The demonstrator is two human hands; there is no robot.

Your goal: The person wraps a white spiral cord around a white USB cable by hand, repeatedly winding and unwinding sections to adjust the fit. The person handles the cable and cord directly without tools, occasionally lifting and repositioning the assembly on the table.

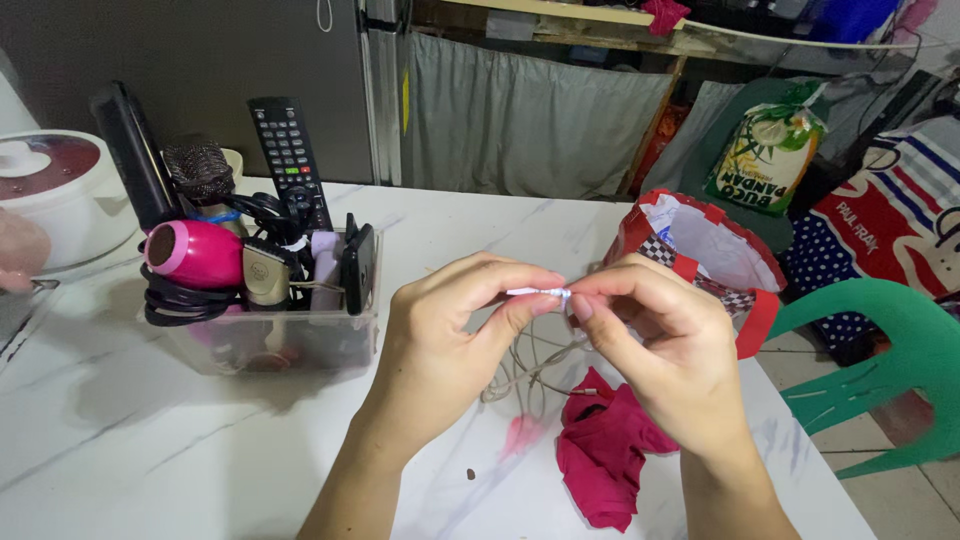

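Observation:
My left hand and my right hand meet above the white marble table. Both pinch a thin white cable end between thumb and fingers, the left on the white stem, the right at its tip. The rest of the white cable hangs in loops down to the table beneath my hands. A crumpled magenta cloth lies on the table under my right wrist.
A clear plastic bin at the left holds a pink hair dryer, a hairbrush, a trimmer, cords and a black remote. A red-trimmed bag stands open behind my right hand. A green plastic chair is at the right, a white cooker far left.

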